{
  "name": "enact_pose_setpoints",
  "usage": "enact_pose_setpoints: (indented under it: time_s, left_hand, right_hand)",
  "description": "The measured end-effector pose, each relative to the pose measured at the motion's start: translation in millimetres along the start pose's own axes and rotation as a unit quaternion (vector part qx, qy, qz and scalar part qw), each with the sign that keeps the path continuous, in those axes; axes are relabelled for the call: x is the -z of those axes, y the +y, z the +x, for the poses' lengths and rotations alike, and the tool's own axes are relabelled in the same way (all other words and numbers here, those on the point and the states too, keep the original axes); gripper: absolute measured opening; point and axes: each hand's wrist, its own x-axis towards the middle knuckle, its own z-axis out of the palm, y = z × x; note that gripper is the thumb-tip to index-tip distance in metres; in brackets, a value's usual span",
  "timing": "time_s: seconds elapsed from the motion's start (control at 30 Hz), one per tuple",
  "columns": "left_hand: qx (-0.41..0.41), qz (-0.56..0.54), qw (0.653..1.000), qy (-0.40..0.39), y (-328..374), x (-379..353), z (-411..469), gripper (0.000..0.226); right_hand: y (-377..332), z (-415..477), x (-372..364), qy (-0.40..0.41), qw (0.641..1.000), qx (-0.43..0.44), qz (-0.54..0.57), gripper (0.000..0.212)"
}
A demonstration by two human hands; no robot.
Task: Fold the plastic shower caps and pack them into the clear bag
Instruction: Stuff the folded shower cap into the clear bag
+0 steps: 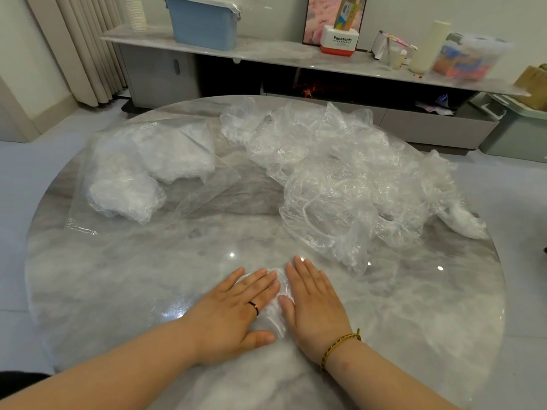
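At the near edge of the round grey marble worktop [148, 276], both hands lie flat, side by side. The left hand [236, 312] and the right hand [313, 303] have straight fingers and grip nothing. They press down on one small, see-through plastic shower cap [273, 316] that is already squashed into a little bundle. Most of it sits under the left fingers, and the right thumb touches its other side. Its long side seems to run away from the person, along the gap between the two hands.

The big clear plastic bag [192, 199] lies flat, well away, up and to the left of the hands. White folded caps [124, 184] are inside it already. So the bundle has to go forward and to the left, and the left hand is the nearer one to the bag. I cannot tell which edge of the bag is the open one.

The heap of crinkly loose caps [340, 179] is on the right side, nearer the right hand. I think this is the pressing step, just before the bundle gets picked up and put in the bag. Lots of caps are not folded yet.
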Motion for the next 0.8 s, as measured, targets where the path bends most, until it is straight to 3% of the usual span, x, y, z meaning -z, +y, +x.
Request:
enact_pose_setpoints:
  time_s: [0.1, 0.2, 0.3, 0.37, 0.43, 0.5, 0.53, 0.67, 0.8]
  left_hand:
    - [0.025, -0.01, 1.0, -0.005, -0.1, 1.9, -2.5, 0.076]
    - [-0.002, -0.048, 0.998, 0.045, 0.5, 1.8, 3.7, 0.098]
    - [0.04, -0.215, 0.975, 0.029, -2.3, 8.8, 8.3, 0.125]
    - [0.115, -0.3, 0.942, 0.094, -4.0, 12.1, 10.8, 0.106]
    - [0.166, -0.288, 0.934, 0.135, -4.1, 19.0, 11.3, 0.076]
    - [0.198, -0.256, 0.94, 0.105, -2.8, 21.1, 13.1, 0.069]
    - [0.204, -0.251, 0.943, 0.082, -2.0, 22.5, 14.5, 0.072]
    - [0.226, -0.273, 0.935, 0.029, -3.0, 29.0, 16.2, 0.062]
    - [0.221, -0.306, 0.925, 0.03, -2.6, 36.3, 12.7, 0.02]
  right_hand:
    - [0.9, -0.7, -11.4, -0.02, 1.0, 0.023, 0.0, 0.075]
    - [3.0, -0.2, -15.1, -0.011, 0.999, 0.03, -0.031, 0.077]
    - [-4.2, 1.6, 3.5, -0.015, 1.0, -0.003, -0.009, 0.09]
    - [-1.7, 4.2, 8.2, -0.01, 0.999, 0.019, 0.029, 0.103]
    - [-0.5, 3.4, 18.0, -0.008, 0.998, 0.028, 0.06, 0.092]
    - [2.1, 5.4, 23.2, 0.007, 0.996, 0.034, 0.078, 0.057]
    - [2.2, 6.1, 26.5, 0.013, 0.995, 0.035, 0.092, 0.05]
    - [2.9, 9.8, 31.0, -0.019, 0.992, 0.015, 0.122, 0.046]
    - [2.8, 9.6, 33.2, -0.037, 0.99, 0.02, 0.138, 0.033]
